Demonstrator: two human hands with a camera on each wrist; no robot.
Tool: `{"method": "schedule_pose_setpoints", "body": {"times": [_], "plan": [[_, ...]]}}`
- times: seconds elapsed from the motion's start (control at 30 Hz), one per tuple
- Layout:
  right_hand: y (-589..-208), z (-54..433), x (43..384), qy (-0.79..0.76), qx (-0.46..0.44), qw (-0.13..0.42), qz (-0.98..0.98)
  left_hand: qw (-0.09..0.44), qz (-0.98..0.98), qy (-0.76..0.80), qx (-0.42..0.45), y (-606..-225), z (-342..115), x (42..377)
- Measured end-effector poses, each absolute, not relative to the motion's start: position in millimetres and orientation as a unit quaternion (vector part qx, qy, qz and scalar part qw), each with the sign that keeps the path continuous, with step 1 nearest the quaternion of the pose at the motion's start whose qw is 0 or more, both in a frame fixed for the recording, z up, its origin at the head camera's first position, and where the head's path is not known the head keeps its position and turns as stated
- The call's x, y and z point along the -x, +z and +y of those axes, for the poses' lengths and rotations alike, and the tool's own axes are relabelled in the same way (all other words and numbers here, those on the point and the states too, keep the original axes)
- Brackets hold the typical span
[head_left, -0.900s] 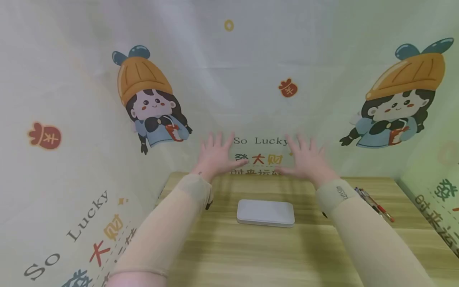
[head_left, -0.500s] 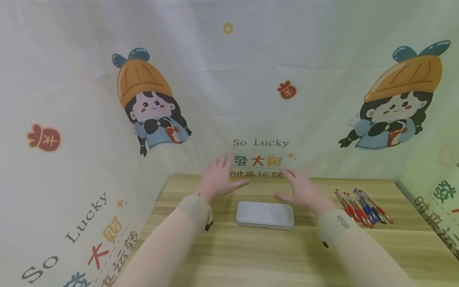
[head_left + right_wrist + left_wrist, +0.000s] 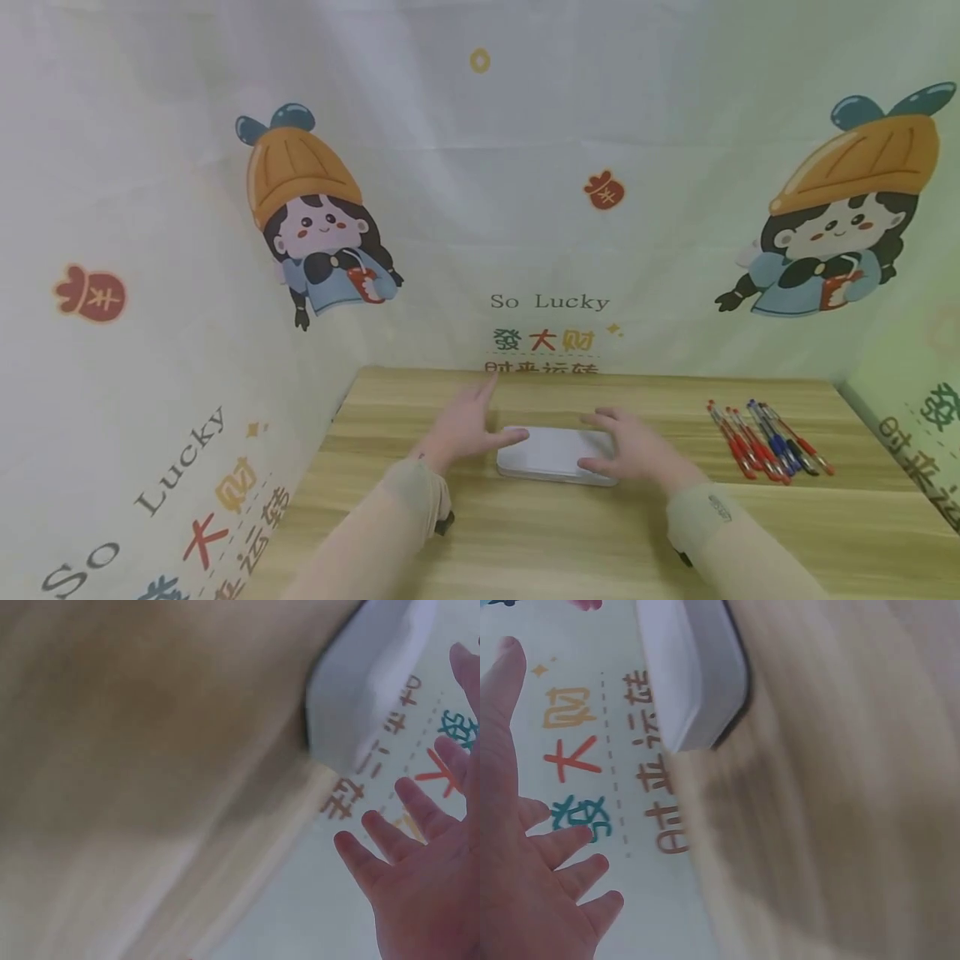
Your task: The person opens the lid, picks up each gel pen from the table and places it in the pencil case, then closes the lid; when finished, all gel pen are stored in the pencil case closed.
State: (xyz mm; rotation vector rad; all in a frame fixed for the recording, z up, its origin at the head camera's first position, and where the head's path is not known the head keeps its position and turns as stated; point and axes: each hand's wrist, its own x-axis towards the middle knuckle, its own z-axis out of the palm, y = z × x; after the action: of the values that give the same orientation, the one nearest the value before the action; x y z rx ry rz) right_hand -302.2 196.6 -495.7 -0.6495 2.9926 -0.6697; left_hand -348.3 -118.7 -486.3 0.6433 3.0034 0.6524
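1. Far left of the flat white case with rounded corners [image 3: 555, 450], I see a red pouch print [image 3: 90, 293] on the pale cloth backdrop [image 3: 465, 192]; closer to the case is a cartoon figure in an orange hat [image 3: 315, 217].
2. Just left of the case is the person's left hand [image 3: 461, 427], coming out of a cream sleeve [image 3: 375, 525]. Its fingers are spread and its thumb stands away from them. My head view puts the thumb across the case's left end, but the left wrist view shows a gap between them.
3. The case itself lies flat on the light wood-grain table [image 3: 555, 542], between both hands. Behind it, the backdrop carries "So Lucky" lettering [image 3: 550, 302].
4. Just right of the case is the right hand [image 3: 636, 447], fingers spread as well. Its thumb overlaps the case's right end from my head view; the right wrist view shows the two apart.
5. Well right of the case lies a loose cluster of clear-barrelled pens with red, blue and black parts [image 3: 776, 442].
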Motion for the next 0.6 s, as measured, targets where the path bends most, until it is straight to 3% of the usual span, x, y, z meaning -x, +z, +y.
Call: {"method": "schedule_pose_setpoints", "body": {"times": [0.3, 0.6], "plan": [[-522, 201, 293, -0.228, 0.207, 0.006, 0.951, 0.044, 0.935, 0.293, -0.192, -524, -121, 337], [-537, 199, 292, -0.229, 0.215, -0.038, 0.948, 0.057, 0.917, 0.342, -0.196, -553, -126, 338]]}}
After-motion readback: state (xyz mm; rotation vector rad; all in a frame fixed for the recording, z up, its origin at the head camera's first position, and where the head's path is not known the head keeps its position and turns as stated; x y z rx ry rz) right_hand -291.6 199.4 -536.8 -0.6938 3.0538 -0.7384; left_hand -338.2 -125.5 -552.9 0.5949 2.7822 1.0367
